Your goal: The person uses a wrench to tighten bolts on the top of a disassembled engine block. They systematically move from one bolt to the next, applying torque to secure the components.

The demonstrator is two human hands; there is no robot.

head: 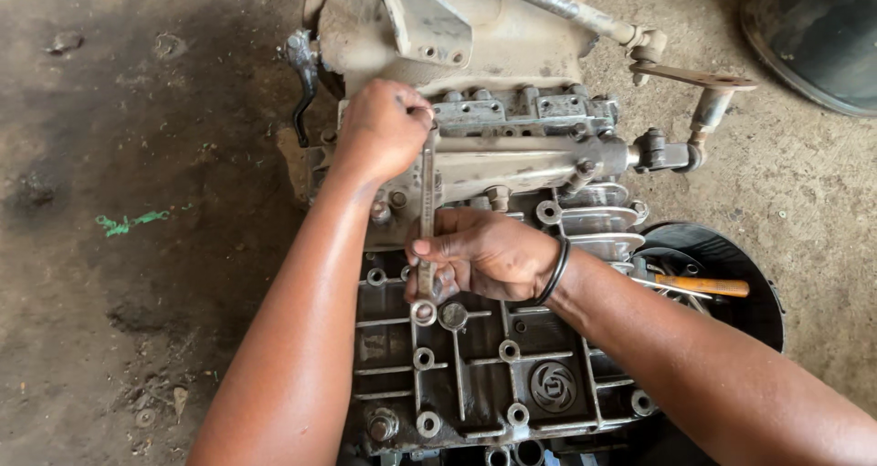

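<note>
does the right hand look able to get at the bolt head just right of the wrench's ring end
Probably yes. The right hand already grips the wrench just above that bolt head, which sits uncovered on the grey ribbed casing, with nothing between.

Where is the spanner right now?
The spanner stands upright mid-picture over the metal casing, gripped by the left hand on top and the right hand lower down.

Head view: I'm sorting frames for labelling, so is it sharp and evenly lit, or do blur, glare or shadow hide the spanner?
Head view: soft, even daylight, no hard glare; the spanner reads sharp between left hand and right hand; the dirt floor is darker on the left; slight wide-angle bending at the edges.
</note>
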